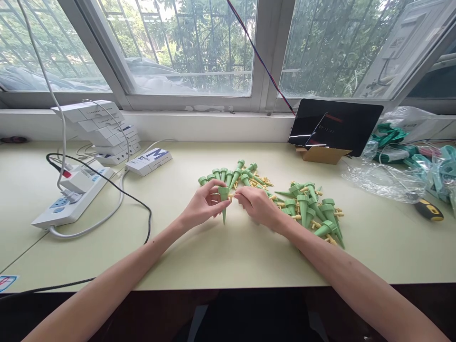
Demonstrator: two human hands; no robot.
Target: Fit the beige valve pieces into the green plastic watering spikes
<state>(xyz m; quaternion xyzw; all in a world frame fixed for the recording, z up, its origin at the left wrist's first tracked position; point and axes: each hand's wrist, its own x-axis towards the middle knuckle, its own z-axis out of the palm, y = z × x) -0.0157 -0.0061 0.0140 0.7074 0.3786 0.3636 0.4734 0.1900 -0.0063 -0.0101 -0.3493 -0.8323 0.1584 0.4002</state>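
Observation:
Upright between the fingers of my left hand (pixel 204 205) is a green spike (pixel 223 192), its tip pointing down over the table. My right hand (pixel 257 204) pinches a small yellow piece (pixel 231 195) at the spike's right side. Behind my hands lies a group of green spikes (pixel 235 176) with several yellow pieces (pixel 253 179) among them. To the right, close to my right wrist, is a heap of green spikes with yellow side pieces (pixel 303 206).
A white power strip (pixel 73 202) with cables and stacked white boxes (pixel 107 130) occupy the left. One box (pixel 149 161) lies flat. At the back right a tablet (pixel 335 124) leans on a cardboard stand (pixel 322 155), near plastic bags (pixel 384 173) and a yellow-black tool (pixel 429 210).

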